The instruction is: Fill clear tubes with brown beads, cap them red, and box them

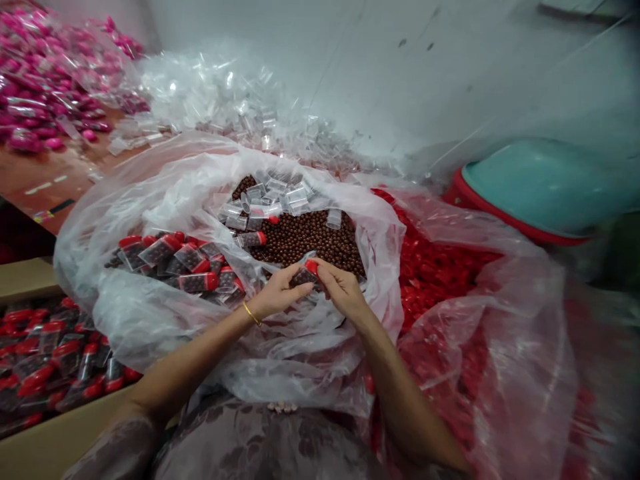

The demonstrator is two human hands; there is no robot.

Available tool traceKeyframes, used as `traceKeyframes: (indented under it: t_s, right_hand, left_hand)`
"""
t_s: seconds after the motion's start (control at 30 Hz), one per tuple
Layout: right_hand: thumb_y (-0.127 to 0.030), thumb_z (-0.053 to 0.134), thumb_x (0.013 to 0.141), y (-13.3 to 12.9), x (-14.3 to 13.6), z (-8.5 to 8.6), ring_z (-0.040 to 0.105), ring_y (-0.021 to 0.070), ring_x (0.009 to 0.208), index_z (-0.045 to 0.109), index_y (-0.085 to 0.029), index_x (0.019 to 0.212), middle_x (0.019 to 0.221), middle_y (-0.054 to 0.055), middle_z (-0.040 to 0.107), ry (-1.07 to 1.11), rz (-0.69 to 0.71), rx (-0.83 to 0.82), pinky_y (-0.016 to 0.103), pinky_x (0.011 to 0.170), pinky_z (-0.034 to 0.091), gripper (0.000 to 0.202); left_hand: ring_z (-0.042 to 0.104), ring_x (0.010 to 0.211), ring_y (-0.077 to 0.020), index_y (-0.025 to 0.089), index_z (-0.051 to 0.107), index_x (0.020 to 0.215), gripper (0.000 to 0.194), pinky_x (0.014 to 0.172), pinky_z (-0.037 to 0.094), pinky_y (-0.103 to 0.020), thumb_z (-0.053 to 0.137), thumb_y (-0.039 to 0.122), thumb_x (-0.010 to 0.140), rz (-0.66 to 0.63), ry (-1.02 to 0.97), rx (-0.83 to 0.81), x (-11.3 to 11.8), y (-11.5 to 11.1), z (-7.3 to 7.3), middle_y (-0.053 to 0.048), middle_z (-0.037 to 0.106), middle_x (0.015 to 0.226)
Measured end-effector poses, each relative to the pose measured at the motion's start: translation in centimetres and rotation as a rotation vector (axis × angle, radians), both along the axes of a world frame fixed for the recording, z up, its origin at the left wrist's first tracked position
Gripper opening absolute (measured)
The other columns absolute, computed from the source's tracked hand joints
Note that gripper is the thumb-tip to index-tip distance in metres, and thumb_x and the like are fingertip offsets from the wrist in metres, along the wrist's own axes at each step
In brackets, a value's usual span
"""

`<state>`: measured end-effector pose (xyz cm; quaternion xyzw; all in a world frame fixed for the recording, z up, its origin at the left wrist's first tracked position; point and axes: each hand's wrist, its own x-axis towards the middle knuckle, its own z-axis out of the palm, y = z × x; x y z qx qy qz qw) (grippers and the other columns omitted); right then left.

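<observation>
Just above a heap of small round dark-brown beads [315,240], here's the left hand [278,292], closed around a small clear plastic jar [303,276], while the right hand [344,288] pinches its red cap [311,267]! Clear plastic tubs [297,199] lie on the beads, a crumpled translucent white plastic bag [175,160] surrounding them. Left, red-capped jars with dark contents [193,260]; right, glossy red plastic pieces [430,277]; far left, bright pink pieces [40,93] crowd the reddish-brown bench [30,175].
</observation>
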<state>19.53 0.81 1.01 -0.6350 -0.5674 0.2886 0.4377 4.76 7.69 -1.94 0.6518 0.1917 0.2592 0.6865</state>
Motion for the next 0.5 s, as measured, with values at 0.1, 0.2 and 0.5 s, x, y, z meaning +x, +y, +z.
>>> traceKeyframes:
  t_s: [0.1, 0.2, 0.5]
  right_hand:
    - [-0.040, 0.039, 0.091, -0.8, 0.0, -0.3, 0.062, 0.0198, 0.102, 0.062, -0.017, 0.117, 0.111, 0.007, 0.066, -0.158, 0.007, 0.061, 0.032, 0.088, 0.050, 0.041]
    - [-0.035, 0.038, 0.092, -1.7, -0.2, -0.3, 0.056, 0.0179, 0.114, 0.054, -0.017, 0.127, 0.125, 0.007, 0.059, -0.272, 0.051, 0.086, 0.031, 0.098, 0.045, 0.042]
    - [-0.034, 0.037, 0.092, -3.5, -0.5, 1.7, 0.067, 0.0196, 0.086, 0.059, -0.012, 0.121, 0.103, 0.013, 0.069, -0.475, 0.097, 0.066, 0.030, 0.074, 0.052, 0.043]
  left_hand:
    - [0.039, 0.056, -0.0079, 0.015, 0.050, 0.085, 0.033, 0.051, 0.033, -0.020, 0.055, 0.046, 0.079, 0.016, 0.028, 0.079, -0.2, -0.3, -0.1, 0.003, 0.044, 0.067]
    - [0.040, 0.060, -0.0089, 0.015, 0.050, 0.083, 0.030, 0.055, 0.035, -0.021, 0.055, 0.044, 0.080, 0.051, 0.032, 0.144, -0.5, -0.8, 0.3, 0.002, 0.045, 0.069]
    - [0.041, 0.058, -0.0091, 0.014, 0.049, 0.078, 0.034, 0.054, 0.034, -0.021, 0.056, 0.047, 0.076, 0.044, 0.089, 0.082, -0.1, -2.3, 0.2, 0.002, 0.049, 0.065]
